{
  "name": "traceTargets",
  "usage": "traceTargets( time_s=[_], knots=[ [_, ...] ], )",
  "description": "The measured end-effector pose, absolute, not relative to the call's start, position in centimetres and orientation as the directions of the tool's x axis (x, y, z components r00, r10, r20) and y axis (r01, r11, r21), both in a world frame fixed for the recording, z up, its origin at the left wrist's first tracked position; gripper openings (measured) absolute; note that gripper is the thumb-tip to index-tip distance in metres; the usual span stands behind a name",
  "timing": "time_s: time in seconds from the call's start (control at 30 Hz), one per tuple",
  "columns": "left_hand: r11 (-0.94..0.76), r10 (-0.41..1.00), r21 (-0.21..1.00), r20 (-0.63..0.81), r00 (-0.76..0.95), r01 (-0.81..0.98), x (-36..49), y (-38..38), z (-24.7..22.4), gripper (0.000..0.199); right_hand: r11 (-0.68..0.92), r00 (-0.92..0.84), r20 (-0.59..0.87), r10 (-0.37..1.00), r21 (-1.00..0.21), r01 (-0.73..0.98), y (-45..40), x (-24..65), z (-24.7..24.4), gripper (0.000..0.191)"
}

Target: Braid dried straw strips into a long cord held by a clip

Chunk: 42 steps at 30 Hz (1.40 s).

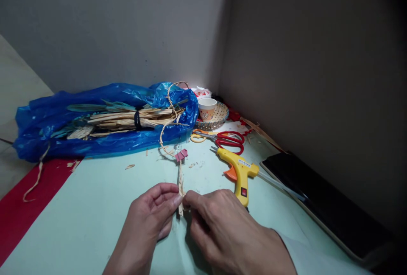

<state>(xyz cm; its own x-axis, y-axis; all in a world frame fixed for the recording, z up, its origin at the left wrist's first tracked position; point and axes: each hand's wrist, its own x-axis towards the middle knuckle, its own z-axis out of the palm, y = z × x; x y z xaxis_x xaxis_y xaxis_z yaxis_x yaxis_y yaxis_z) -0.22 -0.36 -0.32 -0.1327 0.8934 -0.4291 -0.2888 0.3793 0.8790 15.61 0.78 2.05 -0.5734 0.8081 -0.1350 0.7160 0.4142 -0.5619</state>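
A pale, flat plaited strand (pixel 180 175) of dry fibre runs down from a pink binder clip (pixel 181 155) on the light green tabletop. My left hand (pixel 152 211) pinches the strand near its lower end between thumb and index finger. Just to the right, my right hand (pixel 219 220) has its fingers curled against the same spot; its fingertips are partly hidden and appear to grip the strand. A short loose end shows below the fingers. From the clip, a thin twisted cord (pixel 162 137) curves up over the blue bag.
A blue plastic bag (pixel 104 152) holding tied dry fibres (pixel 117 120) lies at the back left. Near the corner, a paper cup (pixel 207 109) stands in a woven tray (pixel 222 116). Red-handled scissors (pixel 230 141), a yellow glue gun (pixel 242 175) and a black object (pixel 324 203) lie rightward.
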Motion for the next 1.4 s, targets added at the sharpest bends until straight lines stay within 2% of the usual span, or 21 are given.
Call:
traceTargets(
  time_s=[0.07, 0.2, 0.3, 0.43, 0.5, 0.67, 0.87, 1.0, 1.17, 1.27, 1.4],
  knots=[
    [0.39, 0.883, 0.872, -0.445, -0.147, -0.294, -0.2, -0.4, -0.2, 0.043, 0.425, -0.573, -0.118, 0.811, -0.555, 0.715, 0.9, 15.7, 2.1, 0.009],
    [0.36, 0.878, 0.88, -0.432, -0.207, -0.31, 0.2, -0.7, 0.5, 0.039, 0.415, -0.535, -0.048, 0.844, -0.574, 0.706, 1.8, 16.0, 2.3, 0.026],
    [0.359, 0.881, 0.88, -0.429, -0.198, -0.312, 0.5, -0.8, 0.9, 0.037, 0.394, -0.478, 0.033, 0.878, -0.618, 0.68, 2.6, 16.2, 2.3, 0.025],
    [0.347, 0.885, 0.886, -0.418, -0.206, -0.307, 0.4, -0.8, 0.9, 0.033, 0.398, -0.602, -0.007, 0.798, -0.744, 0.537, 2.9, 16.1, 2.0, 0.023],
    [0.353, 0.886, 0.89, -0.417, -0.201, -0.29, 0.3, -0.7, 0.7, 0.032, 0.401, -0.613, -0.008, 0.79, -0.75, 0.527, 2.8, 15.9, 1.9, 0.024],
    [0.393, 0.885, 0.912, -0.41, -0.218, -0.119, 0.0, -0.7, 0.4, 0.032, 0.428, -0.582, -0.008, 0.813, -0.669, 0.608, 2.7, 15.8, 2.2, 0.027],
    [0.281, 0.943, 0.954, -0.254, -0.216, 0.107, 0.4, -0.5, 0.6, 0.02, 0.371, -0.546, -0.032, 0.837, -0.7, 0.61, 1.4, 15.6, 2.2, 0.027],
    [0.208, 0.965, 0.961, -0.172, -0.199, 0.182, 0.5, -0.7, 0.5, 0.016, 0.367, -0.523, -0.003, 0.852, -0.708, 0.603, 0.9, 15.3, 2.0, 0.026],
    [0.174, 0.97, 0.965, -0.133, -0.204, 0.197, 0.6, -0.8, 0.4, 0.014, 0.322, -0.512, -0.04, 0.858, -0.735, 0.596, 0.9, 15.0, 2.0, 0.028],
    [0.195, 0.967, 0.976, -0.176, -0.182, 0.092, 0.5, -0.6, 0.3, 0.015, 0.328, -0.512, -0.067, 0.856, -0.694, 0.64, 0.2, 14.9, 2.0, 0.025],
    [0.285, 0.946, 0.958, -0.288, -0.148, -0.04, 0.3, -0.4, 0.1, 0.017, 0.449, -0.57, -0.111, 0.814, -0.503, 0.739, -0.7, 14.8, 1.8, 0.012]
  ],
)
